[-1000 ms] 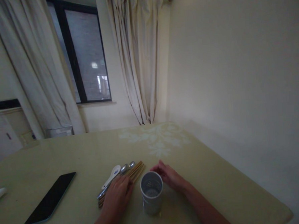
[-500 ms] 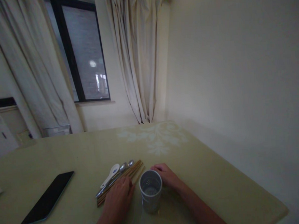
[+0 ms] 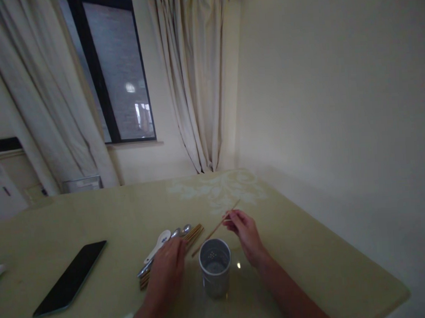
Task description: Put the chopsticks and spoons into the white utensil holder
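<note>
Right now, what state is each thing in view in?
Grey holder, upright, open-topped
Lone chopstick, slanted, pinched in right hand
Chopstick bundle, lying, partly hidden by left hand
White spoon, lying, bowl end away
Metal spoons, lying, partly hidden
Black flat device, lying, face dark
Curtains, parted
Window, looks shut

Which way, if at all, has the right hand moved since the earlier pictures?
Yes: the right hand has moved forward, away from the cup and closer to the fixed pale floral pattern.
</note>
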`<control>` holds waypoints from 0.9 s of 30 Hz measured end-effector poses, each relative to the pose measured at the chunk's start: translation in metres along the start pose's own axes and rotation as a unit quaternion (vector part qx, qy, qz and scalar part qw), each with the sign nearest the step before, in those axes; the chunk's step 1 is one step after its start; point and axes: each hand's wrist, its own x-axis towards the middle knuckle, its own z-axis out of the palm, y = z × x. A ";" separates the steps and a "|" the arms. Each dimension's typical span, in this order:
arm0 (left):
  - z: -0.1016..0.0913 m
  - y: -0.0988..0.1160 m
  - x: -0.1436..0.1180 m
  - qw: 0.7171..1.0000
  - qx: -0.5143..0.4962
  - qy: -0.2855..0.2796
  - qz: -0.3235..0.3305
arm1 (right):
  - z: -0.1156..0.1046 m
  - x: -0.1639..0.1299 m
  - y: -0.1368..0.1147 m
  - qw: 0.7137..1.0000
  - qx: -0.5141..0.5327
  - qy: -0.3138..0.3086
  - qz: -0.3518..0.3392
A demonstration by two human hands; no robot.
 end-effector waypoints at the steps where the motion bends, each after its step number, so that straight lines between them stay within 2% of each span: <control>1: -0.004 -0.004 0.001 1.000 0.024 -0.011 -0.006 | -0.008 0.004 -0.006 0.997 0.028 0.061 -0.028; 3: -0.008 -0.012 0.002 0.996 0.077 -0.047 -0.008 | -0.023 0.010 -0.019 0.983 0.074 0.144 -0.087; 6: -0.006 -0.020 -0.001 0.987 0.141 -0.081 -0.006 | -0.035 0.011 -0.034 0.971 0.109 0.172 -0.124; 10: 0.001 -0.020 -0.003 0.985 0.147 -0.092 0.009 | -0.023 -0.003 -0.040 0.987 0.053 0.084 -0.124; 14: 0.004 -0.012 -0.003 0.989 0.122 -0.078 0.014 | -0.006 -0.014 -0.030 0.997 0.003 -0.024 -0.080; 19: 0.013 0.003 -0.006 0.996 -0.047 -0.066 -0.031 | 0.003 -0.014 0.000 0.995 -0.060 -0.066 0.033; 23: 0.018 0.012 -0.008 0.984 -0.164 -0.063 0.014 | 0.011 -0.014 0.023 0.982 -0.102 -0.125 0.098; 27: 0.019 0.014 -0.009 0.975 -0.203 -0.079 0.052 | 0.016 -0.016 0.025 0.984 -0.061 -0.133 0.106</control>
